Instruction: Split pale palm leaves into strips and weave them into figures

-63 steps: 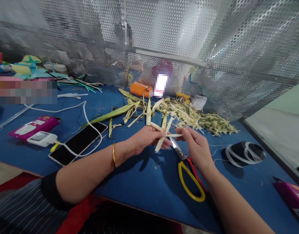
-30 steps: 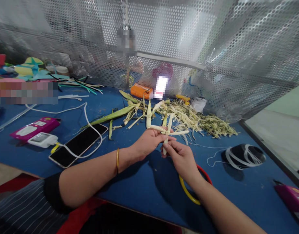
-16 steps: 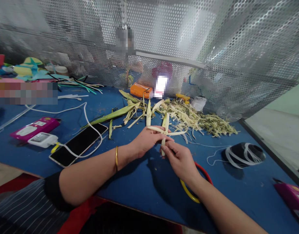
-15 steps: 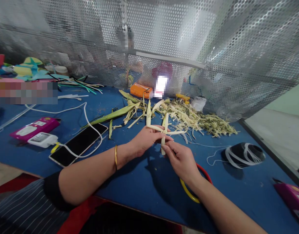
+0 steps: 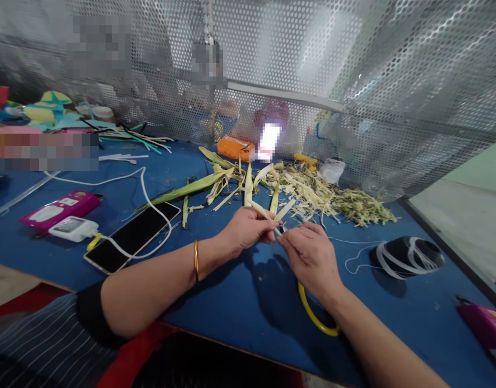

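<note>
Pale, narrow husk strips (image 5: 285,210), mid-scene, partly finger-covered: one slanting far left to near right, another pointing far right.

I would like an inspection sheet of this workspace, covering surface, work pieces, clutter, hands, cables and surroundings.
Surface: flat blue tabletop, small pale scraps on it.
Work pieces: pale flat husk strips, held above the tabletop.
Clutter: shredded pale-green husk pile; black-screened rectangular phone; black spool wrapped in white thread; yellow curved handle, partly hidden.
Left hand: pinches the strips.
Right hand: curled at the strips' near end; exact hold unclear.
Cables: thin white cable, looped across the phone.
Surroundings: silvery perforated screen behind the tabletop.
</note>
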The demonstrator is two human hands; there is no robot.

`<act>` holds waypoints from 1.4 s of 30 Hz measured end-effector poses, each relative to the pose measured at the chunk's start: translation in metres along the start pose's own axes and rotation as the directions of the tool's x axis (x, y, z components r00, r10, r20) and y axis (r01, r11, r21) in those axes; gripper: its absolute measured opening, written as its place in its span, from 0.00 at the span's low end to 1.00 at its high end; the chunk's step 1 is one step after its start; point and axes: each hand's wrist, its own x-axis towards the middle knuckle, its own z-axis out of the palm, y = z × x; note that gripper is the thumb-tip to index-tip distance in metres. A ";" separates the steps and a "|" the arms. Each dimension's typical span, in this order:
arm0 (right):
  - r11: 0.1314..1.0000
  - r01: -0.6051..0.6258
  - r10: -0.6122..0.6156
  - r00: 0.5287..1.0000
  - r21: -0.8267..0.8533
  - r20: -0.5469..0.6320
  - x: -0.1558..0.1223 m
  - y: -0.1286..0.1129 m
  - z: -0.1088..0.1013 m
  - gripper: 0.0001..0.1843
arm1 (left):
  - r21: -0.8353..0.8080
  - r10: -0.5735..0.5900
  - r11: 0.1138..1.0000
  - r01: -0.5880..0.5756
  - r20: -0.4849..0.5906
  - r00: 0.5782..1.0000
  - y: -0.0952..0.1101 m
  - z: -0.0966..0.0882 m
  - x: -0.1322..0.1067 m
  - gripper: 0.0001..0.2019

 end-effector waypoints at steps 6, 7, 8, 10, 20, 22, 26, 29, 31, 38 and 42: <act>0.696 -0.454 0.442 0.882 0.557 0.166 0.004 0.007 -0.009 0.21 | 0.087 -0.036 0.996 0.024 0.145 0.989 0.003 -0.009 0.001 0.04; 0.586 -0.495 0.506 0.842 0.642 0.187 0.005 0.009 -0.009 0.20 | 0.096 -0.048 0.995 0.030 0.194 0.980 0.003 -0.010 0.000 0.03; 0.490 -0.506 0.542 0.815 0.710 0.207 0.006 0.010 -0.008 0.18 | 0.109 -0.062 0.993 0.037 0.235 0.970 0.002 -0.010 -0.001 0.03; 0.362 -0.493 0.566 0.790 0.791 0.234 0.008 0.009 -0.006 0.14 | 0.140 -0.074 0.989 0.036 0.279 0.957 0.000 -0.009 -0.002 0.08; 0.373 -0.460 0.633 0.761 0.806 0.142 0.007 0.006 0.007 0.11 | 0.235 -0.009 0.969 -0.075 0.337 0.942 -0.005 -0.003 -0.004 0.10; 0.461 -0.492 0.599 0.786 0.739 0.150 0.007 0.010 0.004 0.10 | 0.269 -0.020 0.960 -0.076 0.337 0.941 -0.005 -0.004 -0.005 0.09; 0.714 -0.408 0.456 0.888 0.569 0.064 0.009 0.016 -0.005 0.12 | 0.369 -0.032 0.924 -0.099 0.334 0.942 -0.006 -0.005 -0.006 0.09; 0.735 -0.374 0.363 0.921 0.565 0.138 0.009 0.013 -0.006 0.08 | 0.425 -0.046 0.899 -0.106 0.333 0.942 -0.009 -0.003 -0.007 0.10; 0.684 -0.410 0.394 0.904 0.604 0.168 0.007 0.010 -0.004 0.09 | 0.439 -0.036 0.891 -0.119 0.330 0.943 -0.009 -0.002 -0.009 0.13; 0.605 -0.461 0.572 0.819 0.649 0.049 -0.001 0.008 0.012 0.13 | 0.409 0.024 0.891 -0.196 0.388 0.921 -0.007 0.000 -0.009 0.18; 0.577 -0.475 0.587 0.807 0.664 0.067 0.000 0.011 0.013 0.12 | 0.369 -0.003 0.916 -0.155 0.392 0.920 -0.007 -0.001 -0.009 0.14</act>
